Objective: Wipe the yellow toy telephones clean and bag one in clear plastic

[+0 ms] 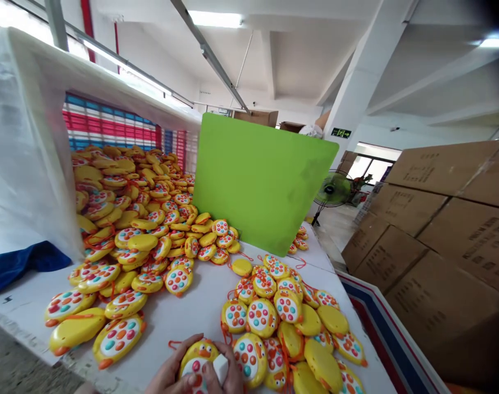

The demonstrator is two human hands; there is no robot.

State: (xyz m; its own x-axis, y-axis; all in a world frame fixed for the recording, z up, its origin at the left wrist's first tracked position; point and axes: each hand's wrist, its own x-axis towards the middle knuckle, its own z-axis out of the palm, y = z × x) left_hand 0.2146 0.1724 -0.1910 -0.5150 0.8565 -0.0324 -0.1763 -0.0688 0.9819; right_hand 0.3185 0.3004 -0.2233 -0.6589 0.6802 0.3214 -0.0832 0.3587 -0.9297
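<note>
1. Yellow duck toys (261,316): too many to count, in two heaps
2. Green board (261,180): one
3. Fan (334,190): one
4. Cardboard boxes (438,230): at least six
5. White block (221,368): one
6. Hands: two, left hand (171,375), right hand (232,377)

White table (184,320): big yellow-toy pile (138,219) left, smaller heap (282,323) right, green board (261,180) behind.

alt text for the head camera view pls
A left hand and right hand hold a yellow toy with coloured buttons, a small white block against it, at the near edge of a white table. Heaps of the same toys cover the table before a green board; cardboard boxes stand stacked at right.
</note>
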